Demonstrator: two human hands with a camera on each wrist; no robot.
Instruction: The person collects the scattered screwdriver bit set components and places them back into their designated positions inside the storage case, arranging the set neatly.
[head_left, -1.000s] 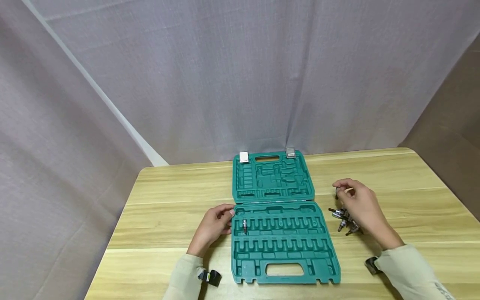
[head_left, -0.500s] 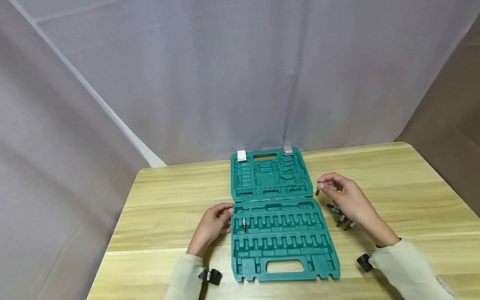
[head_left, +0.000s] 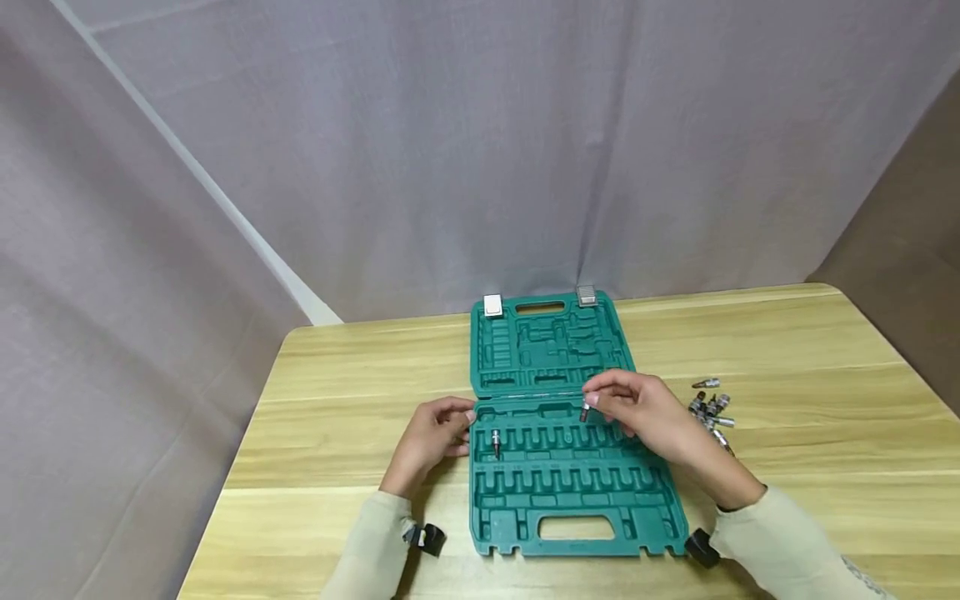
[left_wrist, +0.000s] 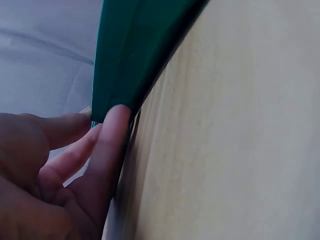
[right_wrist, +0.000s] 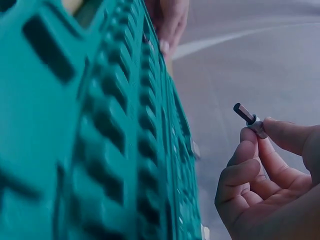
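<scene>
A green plastic tool case [head_left: 577, 547] lies unfolded on the table, its moulded slots facing up. My left hand [head_left: 432, 437] holds the case's left edge near the hinge; in the left wrist view a fingertip [left_wrist: 118, 117] presses the green side wall. Between thumb and fingertips my right hand [head_left: 645, 412] pinches a bit socket [right_wrist: 252, 120], above the upper slot row. Its dark hex tip points away from the fingers in the right wrist view. Another bit socket [head_left: 496, 443] sits in the leftmost part of the upper row.
Several loose bit sockets [head_left: 708, 410] lie in a pile on the wooden table [head_left: 810, 417], right of the case. One bit socket [head_left: 706, 383] lies slightly apart behind them. Two latches [head_left: 492, 306] stand at the lid's far edge, near a grey curtain [head_left: 450, 167].
My right hand has moved left from the pile to over the case, carrying the pinched bit socket. My left hand stays at the case's edge.
</scene>
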